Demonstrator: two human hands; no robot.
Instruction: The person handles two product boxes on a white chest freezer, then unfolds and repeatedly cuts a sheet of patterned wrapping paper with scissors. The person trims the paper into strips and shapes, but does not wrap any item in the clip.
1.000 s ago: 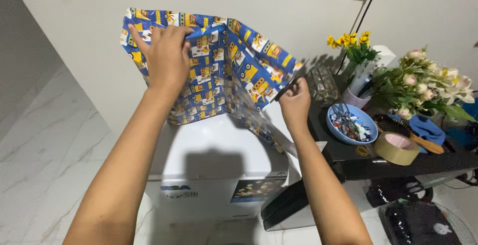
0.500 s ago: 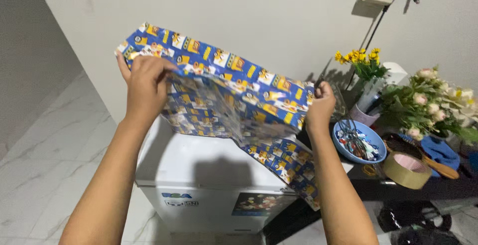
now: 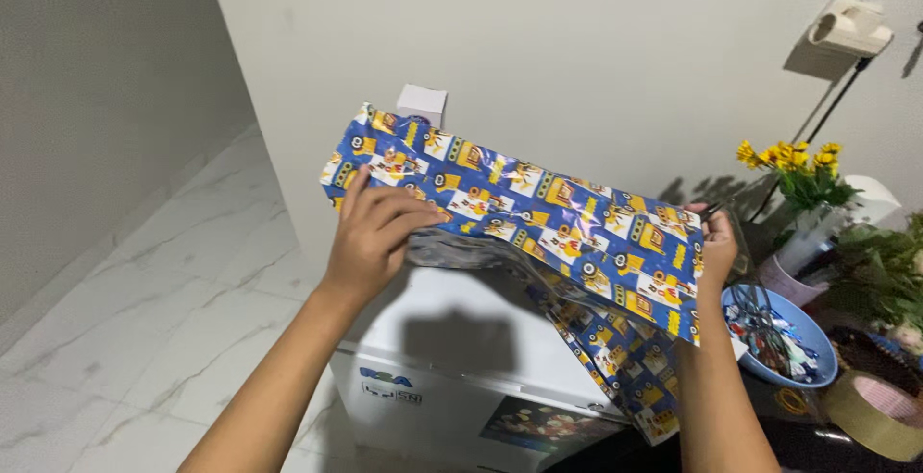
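Bare forearms, no sleeves, hands [image 3: 380, 233] unadorned.

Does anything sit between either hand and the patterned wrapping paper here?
Nothing visible does. The left hand already grips the wrapping paper at its left end and the right hand pinches its right edge, holding the sheet above the white chest freezer.

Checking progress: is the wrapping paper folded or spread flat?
Folded: the wrapping paper doubles over along its top edge between left hand and right hand, its lower part hanging over the white chest.
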